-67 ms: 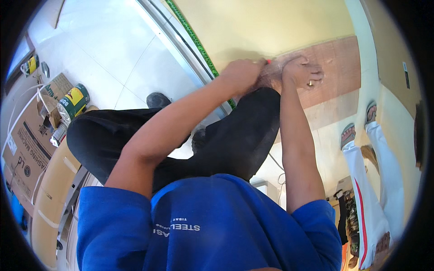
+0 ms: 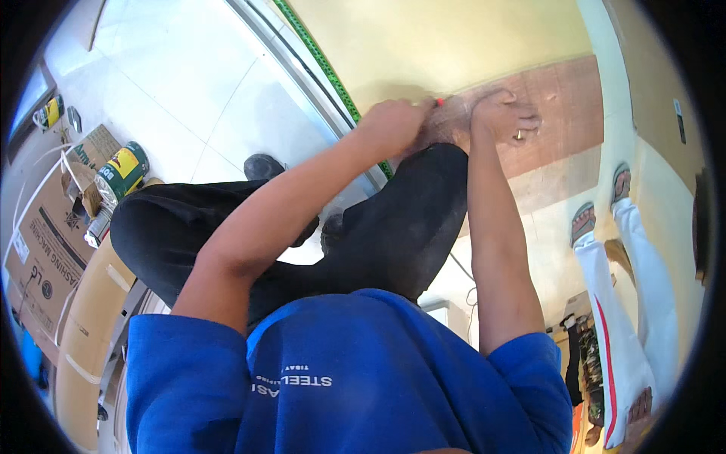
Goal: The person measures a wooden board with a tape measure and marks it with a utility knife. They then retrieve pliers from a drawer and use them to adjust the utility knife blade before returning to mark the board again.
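A brown wooden panel (image 2: 563,113) lies against a larger pale yellow surface (image 2: 439,38). My left hand (image 2: 395,125) is closed at the panel's left end. A small red end (image 2: 439,101) shows just past its fingers; the rest of what it grips is hidden, so its kind does not show. My right hand (image 2: 503,119), with a ring on one finger, presses down on the panel, thumb apart from the fingers. My raised knee (image 2: 439,178) in black trousers hides part of the panel's near edge.
A green perforated strip (image 2: 325,64) and metal rails (image 2: 291,57) run along the yellow surface's left side. At left stand a green and yellow can (image 2: 122,170), a cardboard box (image 2: 49,250) and a curved tan tube (image 2: 87,340). A person's sandalled foot (image 2: 583,221) is at right.
My left hand has shifted slightly left along the panel, and the red end has moved with it. My right hand stays in place on the panel.
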`<state>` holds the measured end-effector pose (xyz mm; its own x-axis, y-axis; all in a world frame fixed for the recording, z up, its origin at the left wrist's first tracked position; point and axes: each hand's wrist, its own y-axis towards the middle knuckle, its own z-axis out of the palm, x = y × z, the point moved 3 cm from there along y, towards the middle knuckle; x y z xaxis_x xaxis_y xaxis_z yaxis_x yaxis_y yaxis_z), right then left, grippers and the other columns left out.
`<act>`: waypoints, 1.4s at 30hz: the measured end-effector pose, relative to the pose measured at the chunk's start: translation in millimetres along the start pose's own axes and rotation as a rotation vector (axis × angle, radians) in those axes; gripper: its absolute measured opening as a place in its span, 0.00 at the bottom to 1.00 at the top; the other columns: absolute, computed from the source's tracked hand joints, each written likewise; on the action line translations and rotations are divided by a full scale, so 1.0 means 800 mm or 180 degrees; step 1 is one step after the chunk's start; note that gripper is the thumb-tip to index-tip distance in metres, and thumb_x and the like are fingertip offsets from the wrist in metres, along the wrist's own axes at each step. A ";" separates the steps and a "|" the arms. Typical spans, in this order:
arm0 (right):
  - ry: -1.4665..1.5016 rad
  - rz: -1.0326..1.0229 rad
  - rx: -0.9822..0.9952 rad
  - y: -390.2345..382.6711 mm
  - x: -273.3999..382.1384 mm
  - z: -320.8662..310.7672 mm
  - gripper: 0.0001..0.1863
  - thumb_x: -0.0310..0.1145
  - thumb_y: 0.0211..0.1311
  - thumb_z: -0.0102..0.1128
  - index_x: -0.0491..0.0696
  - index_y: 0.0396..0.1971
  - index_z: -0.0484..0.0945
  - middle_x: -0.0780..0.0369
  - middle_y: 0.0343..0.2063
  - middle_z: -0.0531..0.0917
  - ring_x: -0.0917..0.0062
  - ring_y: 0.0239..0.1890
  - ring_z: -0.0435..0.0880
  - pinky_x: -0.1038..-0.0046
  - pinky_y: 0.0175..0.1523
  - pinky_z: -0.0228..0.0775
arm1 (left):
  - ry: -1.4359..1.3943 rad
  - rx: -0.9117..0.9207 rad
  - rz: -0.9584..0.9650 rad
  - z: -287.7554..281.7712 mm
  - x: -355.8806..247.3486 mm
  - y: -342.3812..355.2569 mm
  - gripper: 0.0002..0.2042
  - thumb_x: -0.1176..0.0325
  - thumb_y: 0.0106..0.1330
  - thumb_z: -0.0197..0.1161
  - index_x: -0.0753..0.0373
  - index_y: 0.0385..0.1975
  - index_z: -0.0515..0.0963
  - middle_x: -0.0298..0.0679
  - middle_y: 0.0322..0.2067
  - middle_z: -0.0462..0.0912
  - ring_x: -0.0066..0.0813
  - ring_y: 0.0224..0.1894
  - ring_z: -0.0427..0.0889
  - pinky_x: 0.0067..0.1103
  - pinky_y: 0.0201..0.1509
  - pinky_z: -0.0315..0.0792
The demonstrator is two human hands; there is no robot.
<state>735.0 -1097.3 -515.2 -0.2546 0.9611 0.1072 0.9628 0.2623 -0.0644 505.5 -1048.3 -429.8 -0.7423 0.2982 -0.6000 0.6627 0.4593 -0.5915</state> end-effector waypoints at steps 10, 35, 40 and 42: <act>0.0022 -0.0076 -0.0111 0.005 0.001 0.012 0.44 0.54 0.71 0.39 0.38 0.77 0.51 0.41 0.78 0.47 0.42 0.80 0.44 0.37 0.77 0.37 | 0.0195 0.0234 -0.0428 0.004 0.041 -0.092 0.26 0.71 0.73 0.54 0.58 0.72 0.64 0.55 0.35 0.84 0.58 0.37 0.86 0.47 0.42 0.80; 0.0000 0.0063 0.0214 0.001 0.016 -0.007 0.43 0.52 0.74 0.37 0.38 0.79 0.47 0.43 0.79 0.44 0.45 0.81 0.40 0.40 0.78 0.37 | 0.0242 0.0384 -0.0641 0.009 0.047 -0.110 0.29 0.73 0.72 0.53 0.57 0.75 0.63 0.56 0.37 0.83 0.58 0.38 0.86 0.46 0.43 0.80; 0.0062 0.0046 0.0321 0.000 0.017 -0.012 0.43 0.52 0.74 0.37 0.38 0.79 0.46 0.42 0.79 0.43 0.43 0.81 0.38 0.40 0.78 0.35 | 0.0426 0.0499 -0.0867 0.010 0.056 -0.131 0.30 0.74 0.72 0.52 0.54 0.76 0.62 0.57 0.37 0.83 0.59 0.37 0.86 0.46 0.43 0.80; 0.0120 -0.0016 0.0356 0.001 0.015 -0.014 0.44 0.52 0.74 0.36 0.37 0.79 0.45 0.42 0.79 0.42 0.42 0.81 0.38 0.40 0.78 0.35 | 0.0367 0.0513 -0.0876 0.012 0.056 -0.136 0.30 0.74 0.72 0.52 0.53 0.76 0.62 0.57 0.37 0.83 0.59 0.37 0.86 0.46 0.43 0.80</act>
<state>733.5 -1086.8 -503.2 -0.2539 0.9563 0.1448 0.9449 0.2772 -0.1740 400.8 -1093.0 -397.4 -0.8957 0.2783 -0.3467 0.4363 0.4004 -0.8058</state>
